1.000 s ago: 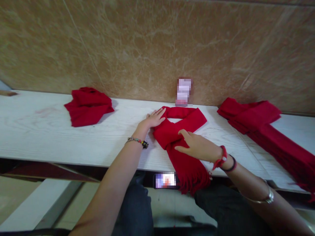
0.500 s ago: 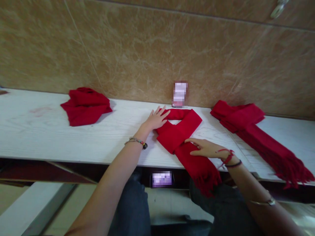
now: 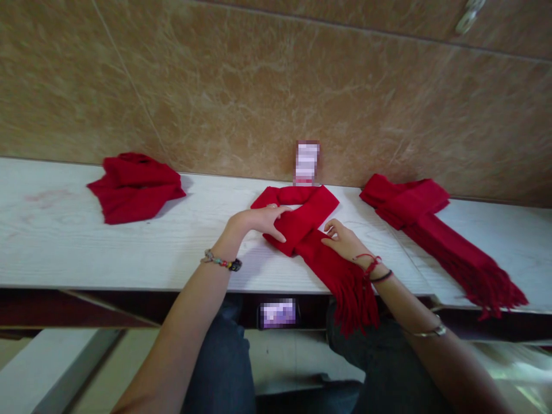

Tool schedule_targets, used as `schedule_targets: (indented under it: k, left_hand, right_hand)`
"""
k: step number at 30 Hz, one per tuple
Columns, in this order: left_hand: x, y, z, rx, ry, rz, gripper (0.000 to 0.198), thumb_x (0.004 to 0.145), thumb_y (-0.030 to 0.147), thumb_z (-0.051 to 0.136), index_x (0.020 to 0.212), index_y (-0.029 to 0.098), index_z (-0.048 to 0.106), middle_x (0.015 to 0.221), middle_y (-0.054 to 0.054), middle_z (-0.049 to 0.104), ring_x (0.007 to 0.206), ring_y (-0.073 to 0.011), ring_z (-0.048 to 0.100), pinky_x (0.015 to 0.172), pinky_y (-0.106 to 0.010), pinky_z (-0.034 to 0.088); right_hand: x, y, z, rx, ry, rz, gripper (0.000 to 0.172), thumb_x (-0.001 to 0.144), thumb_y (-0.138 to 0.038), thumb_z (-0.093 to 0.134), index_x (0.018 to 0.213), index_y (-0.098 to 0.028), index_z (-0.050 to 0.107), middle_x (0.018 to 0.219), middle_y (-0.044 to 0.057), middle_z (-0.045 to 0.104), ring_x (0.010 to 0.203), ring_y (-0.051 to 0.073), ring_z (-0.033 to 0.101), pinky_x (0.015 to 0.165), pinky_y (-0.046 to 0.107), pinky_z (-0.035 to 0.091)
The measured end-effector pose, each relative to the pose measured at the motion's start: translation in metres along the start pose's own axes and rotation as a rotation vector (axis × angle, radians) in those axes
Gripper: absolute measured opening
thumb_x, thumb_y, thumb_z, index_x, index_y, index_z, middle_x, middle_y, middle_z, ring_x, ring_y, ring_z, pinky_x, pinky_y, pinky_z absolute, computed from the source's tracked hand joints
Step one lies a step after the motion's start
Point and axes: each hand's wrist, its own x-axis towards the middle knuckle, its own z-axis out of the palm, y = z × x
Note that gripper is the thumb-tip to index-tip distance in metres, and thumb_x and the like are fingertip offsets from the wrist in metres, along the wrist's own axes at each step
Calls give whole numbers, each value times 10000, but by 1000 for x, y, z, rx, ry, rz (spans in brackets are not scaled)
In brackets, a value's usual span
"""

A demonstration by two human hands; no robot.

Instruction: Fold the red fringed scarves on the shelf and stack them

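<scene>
Looped red fringed scarf (image 3: 304,227) lies on the white tabletop (image 3: 211,201), one end past its near edge. Left hand (image 3: 264,219) on the loop, thumb and fingers spread, not clenched. Right hand (image 3: 342,241) at the tail, fingers curled; can't tell if pinching.

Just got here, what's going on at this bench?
A person is handling the middle red scarf: the left hand is on its looped part, the right hand at the edge of its tail. The fringe hangs over the near edge of the white board. A bunched red cloth lies to the left, another fringed scarf to the right.
</scene>
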Motion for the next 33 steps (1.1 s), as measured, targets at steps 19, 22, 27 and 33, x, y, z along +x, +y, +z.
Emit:
schedule_targets:
  k: [19, 22, 27, 33]
  left_hand:
    - [12, -5, 7, 130, 309, -113, 540, 855, 241, 438, 1392, 225, 378, 1436, -74, 369, 1312, -186, 354, 1067, -283, 291]
    - [13, 7, 15, 177, 86, -88, 571, 870, 429, 440, 1414, 299, 326, 1545, -34, 113, 1407, -260, 104, 1119, -417, 164]
    - [10, 18, 18, 172, -56, -106, 506, 916, 505, 277, 1402, 371, 325, 1546, 17, 55, 1409, -295, 32, 1098, -536, 81]
    - [18, 20, 28, 166, -36, -191, 533, 917, 508, 251, 1435, 383, 223, 1544, 41, 14, 1404, -327, 25, 1077, -590, 71]
  right_hand:
    - [-3, 1, 0, 91, -133, 10, 202, 710, -163, 627, 881, -191, 523, 704, -36, 590, 586, 88, 535, 554, 219, 427]
    - [-1, -1, 4, 82, -123, -58, 197, 707, -155, 632, 882, -193, 550, 715, -31, 611, 635, 95, 567, 597, 227, 453]
    - [4, 1, -8, -81, -147, -111, 121, 725, -207, 634, 843, -198, 610, 779, -4, 660, 707, 121, 611, 701, 265, 477]
    - [63, 14, -23, -269, 177, -69, 365, 852, -291, 496, 1180, -140, 547, 1174, 146, 598, 1059, 220, 572, 924, 371, 435]
